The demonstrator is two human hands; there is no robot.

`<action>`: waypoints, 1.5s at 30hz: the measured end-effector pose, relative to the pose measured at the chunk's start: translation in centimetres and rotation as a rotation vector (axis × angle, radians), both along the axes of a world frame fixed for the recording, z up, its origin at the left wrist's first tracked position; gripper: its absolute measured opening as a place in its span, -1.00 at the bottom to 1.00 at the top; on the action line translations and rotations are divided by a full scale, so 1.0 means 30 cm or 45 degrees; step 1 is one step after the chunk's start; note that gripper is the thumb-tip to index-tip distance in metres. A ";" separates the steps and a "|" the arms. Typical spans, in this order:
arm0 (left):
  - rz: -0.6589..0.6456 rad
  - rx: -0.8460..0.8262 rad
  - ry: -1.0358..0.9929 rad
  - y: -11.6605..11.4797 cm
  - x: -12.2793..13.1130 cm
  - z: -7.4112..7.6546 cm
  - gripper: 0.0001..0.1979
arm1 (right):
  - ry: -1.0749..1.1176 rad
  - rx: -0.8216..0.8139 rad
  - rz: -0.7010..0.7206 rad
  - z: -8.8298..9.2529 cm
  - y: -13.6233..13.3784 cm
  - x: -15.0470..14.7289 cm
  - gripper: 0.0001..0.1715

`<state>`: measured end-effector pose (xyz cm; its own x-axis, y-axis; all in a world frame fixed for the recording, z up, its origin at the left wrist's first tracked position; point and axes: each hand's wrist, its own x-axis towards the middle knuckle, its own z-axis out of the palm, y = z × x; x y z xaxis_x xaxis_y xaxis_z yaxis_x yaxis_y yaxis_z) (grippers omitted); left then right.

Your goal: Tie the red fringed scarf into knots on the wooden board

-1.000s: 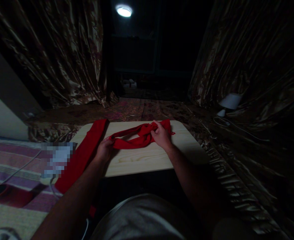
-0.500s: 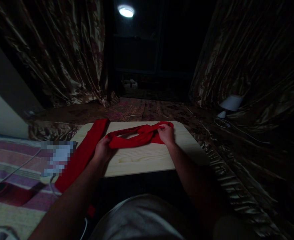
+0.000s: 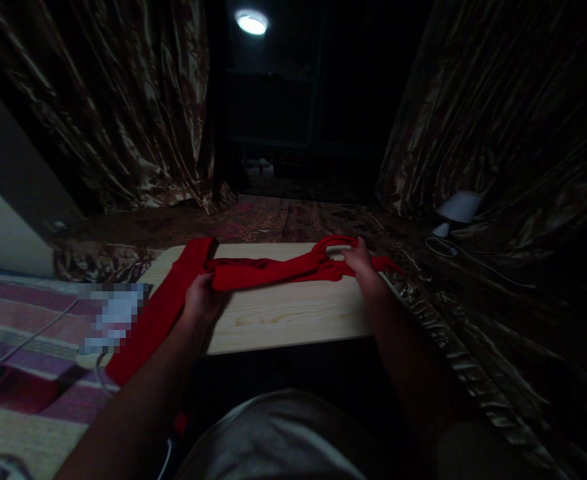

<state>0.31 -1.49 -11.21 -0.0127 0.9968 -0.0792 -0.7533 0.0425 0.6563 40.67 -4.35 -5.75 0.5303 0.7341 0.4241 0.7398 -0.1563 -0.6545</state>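
Observation:
A long strip of red cloth (image 3: 268, 270), perhaps a scarf, stretches across a small light wooden table (image 3: 288, 327). Its left part runs down over the table's left side toward me. My left hand (image 3: 202, 297) is closed on the cloth near where this part meets the crosswise length. At the table's right end my right hand (image 3: 359, 260) grips the other end, beside an open loop in the fabric. A thin tail of the cloth sticks out past that hand, beyond the table's right edge. Between my hands the cloth is drawn into a narrow, twisted band.
A blurred-out flat item (image 3: 116, 317) lies at the table's left edge, a white cable near it. Left of the table is a striped bedspread (image 3: 23, 307) with a dark red object (image 3: 28, 390). A white lamp (image 3: 460, 207) stands at right, and patterned curtains (image 3: 163, 100) hang behind.
My right hand has moved to the right, pulling the cloth longer. The wide gap between its strands has closed, and a loop now shows by that hand. My left hand has shifted slightly left.

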 end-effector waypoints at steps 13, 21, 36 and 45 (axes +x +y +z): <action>-0.105 0.088 0.138 -0.030 0.007 0.007 -0.85 | -0.733 -0.476 0.703 -0.026 -0.099 -0.320 -0.27; -0.085 0.026 0.176 -0.024 0.027 0.006 -0.85 | -0.496 -0.175 0.136 0.004 -0.089 -0.312 -0.62; 0.084 -0.052 0.120 0.001 0.016 -0.008 -0.88 | -0.297 0.119 0.302 0.147 0.068 -0.070 -0.71; 0.143 -0.116 0.089 -0.003 0.019 0.011 -0.86 | 0.189 0.091 0.500 0.260 0.125 -0.023 -0.71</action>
